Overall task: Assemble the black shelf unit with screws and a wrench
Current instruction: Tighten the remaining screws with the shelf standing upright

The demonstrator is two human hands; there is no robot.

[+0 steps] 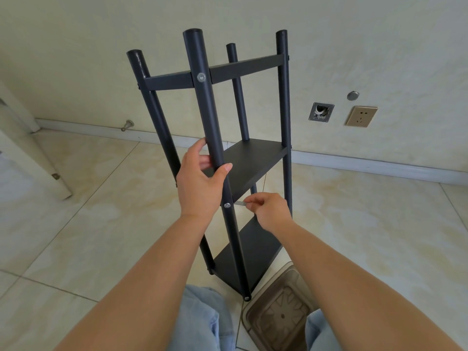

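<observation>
No writing shows; left hand [200, 183] grips the shelf unit [243, 160] post, right hand [271, 211] pinches the wrench [240, 203].

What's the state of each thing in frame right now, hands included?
Shelf unit: upright on the floor, three shelves fitted.
Front pole: gripped by the left hand.
Left hand: curled round the front pole.
Right hand: pinching the wrench.
Wrench: level, its tip at the middle screw.
Middle screw: seated in the pole.
Top screw: seated.
Brown container: on the floor, open.
</observation>
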